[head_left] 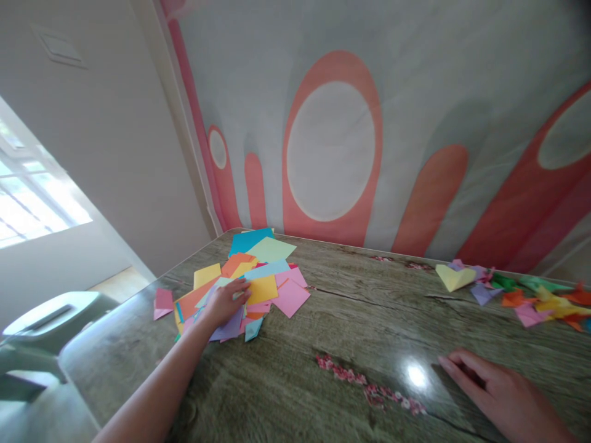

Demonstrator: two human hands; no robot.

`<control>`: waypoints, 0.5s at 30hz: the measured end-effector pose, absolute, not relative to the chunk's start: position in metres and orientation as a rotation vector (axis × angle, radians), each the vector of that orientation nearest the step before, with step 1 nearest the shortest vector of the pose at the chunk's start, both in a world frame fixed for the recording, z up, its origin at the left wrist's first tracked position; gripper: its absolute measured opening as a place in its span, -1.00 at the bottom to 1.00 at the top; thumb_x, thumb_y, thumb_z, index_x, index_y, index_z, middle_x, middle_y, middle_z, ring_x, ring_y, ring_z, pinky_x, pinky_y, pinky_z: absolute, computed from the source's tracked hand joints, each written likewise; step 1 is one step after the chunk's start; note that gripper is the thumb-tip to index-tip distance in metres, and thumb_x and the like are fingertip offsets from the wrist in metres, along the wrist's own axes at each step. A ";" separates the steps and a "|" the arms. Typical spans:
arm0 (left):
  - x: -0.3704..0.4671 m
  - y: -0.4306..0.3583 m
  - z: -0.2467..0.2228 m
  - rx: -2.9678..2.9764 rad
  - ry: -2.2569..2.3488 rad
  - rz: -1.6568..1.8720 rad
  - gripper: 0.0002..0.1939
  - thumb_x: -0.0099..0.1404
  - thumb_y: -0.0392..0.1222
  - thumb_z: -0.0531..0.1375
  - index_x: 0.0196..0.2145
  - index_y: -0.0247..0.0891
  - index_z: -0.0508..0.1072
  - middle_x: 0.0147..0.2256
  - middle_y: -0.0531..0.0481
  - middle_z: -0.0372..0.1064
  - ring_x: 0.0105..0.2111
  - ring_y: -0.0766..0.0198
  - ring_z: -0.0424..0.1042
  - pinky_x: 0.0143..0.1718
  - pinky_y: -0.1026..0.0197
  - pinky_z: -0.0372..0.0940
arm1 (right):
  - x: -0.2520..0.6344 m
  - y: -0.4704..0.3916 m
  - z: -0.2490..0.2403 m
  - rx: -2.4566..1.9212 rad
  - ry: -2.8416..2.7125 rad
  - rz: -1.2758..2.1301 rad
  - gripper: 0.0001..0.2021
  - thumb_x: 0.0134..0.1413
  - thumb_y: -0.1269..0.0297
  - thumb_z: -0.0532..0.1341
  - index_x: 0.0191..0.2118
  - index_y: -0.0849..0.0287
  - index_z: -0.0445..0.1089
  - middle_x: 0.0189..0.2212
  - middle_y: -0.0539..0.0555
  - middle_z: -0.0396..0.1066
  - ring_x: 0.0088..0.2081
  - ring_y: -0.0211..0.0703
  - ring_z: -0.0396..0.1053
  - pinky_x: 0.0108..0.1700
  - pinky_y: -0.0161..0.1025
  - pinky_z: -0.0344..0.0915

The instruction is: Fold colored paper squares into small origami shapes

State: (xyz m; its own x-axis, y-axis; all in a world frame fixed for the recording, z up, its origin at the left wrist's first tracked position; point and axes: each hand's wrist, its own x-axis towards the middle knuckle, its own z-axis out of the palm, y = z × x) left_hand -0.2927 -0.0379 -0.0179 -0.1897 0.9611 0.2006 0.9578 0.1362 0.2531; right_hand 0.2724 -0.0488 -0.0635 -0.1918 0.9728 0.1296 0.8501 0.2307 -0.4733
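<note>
My left hand (228, 301) lies on a loose pile of coloured paper sheets at the left of the table. Its fingers stretch across the sheets, and the fingertips touch a yellow paper sheet (263, 290). Pink sheets (292, 298) stick out to the right of the hand. A pale green sheet (272, 249) and a blue sheet (249, 240) lie behind it. At the lower right, my right hand (501, 391) rests by the tabletop, fingers curled and thumb near the index finger. Nothing shows in it.
Along the table's right back stand folded paper pieces: a pale yellow paper heart (455, 278) and several colourful folded shapes (549, 304). A small pink folded paper (163, 303) lies left of the pile. A pale green chair (50, 320) stands beyond the wood-patterned table's (360, 320) left edge.
</note>
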 end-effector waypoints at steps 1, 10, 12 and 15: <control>-0.297 -0.037 -0.013 1.963 2.408 0.557 -0.53 0.29 0.13 -0.01 -0.08 -0.14 0.52 0.05 0.00 0.39 0.04 0.11 0.36 0.09 0.13 0.21 | 0.272 -0.049 -0.062 -1.679 -2.112 0.421 -0.68 0.03 -0.15 0.08 -0.47 -0.09 0.41 -0.57 -0.08 0.51 -0.58 -0.10 0.45 -0.56 -0.30 0.25; -0.383 -0.038 0.048 1.592 2.759 0.575 -0.64 0.29 -0.10 0.12 0.00 -0.24 0.44 -0.24 0.05 0.50 -0.22 0.17 0.43 -0.13 0.18 0.26 | 0.270 -0.051 -0.057 -1.656 -2.117 0.424 -0.66 0.04 -0.15 0.08 -0.48 -0.06 0.39 -0.61 -0.09 0.48 -0.59 -0.12 0.43 -0.58 -0.32 0.21; -0.398 -0.033 0.050 1.527 2.762 0.542 -0.67 0.29 -0.14 0.16 -0.02 -0.30 0.44 -0.20 -0.01 0.47 -0.18 0.14 0.42 -0.10 0.13 0.27 | 0.270 -0.051 -0.056 -1.658 -2.140 0.449 -0.65 0.05 -0.15 0.08 -0.46 -0.04 0.40 -0.59 -0.08 0.49 -0.58 -0.13 0.45 -0.56 -0.33 0.22; -0.410 -0.022 0.045 1.480 2.706 0.543 -0.66 0.35 -0.09 0.14 0.01 -0.32 0.35 -0.03 -0.12 0.33 -0.10 0.11 0.39 -0.10 -0.01 0.35 | 0.270 -0.051 -0.053 -1.664 -2.162 0.446 -0.65 0.06 -0.15 0.08 -0.45 -0.02 0.41 -0.58 -0.08 0.50 -0.58 -0.15 0.45 -0.56 -0.34 0.24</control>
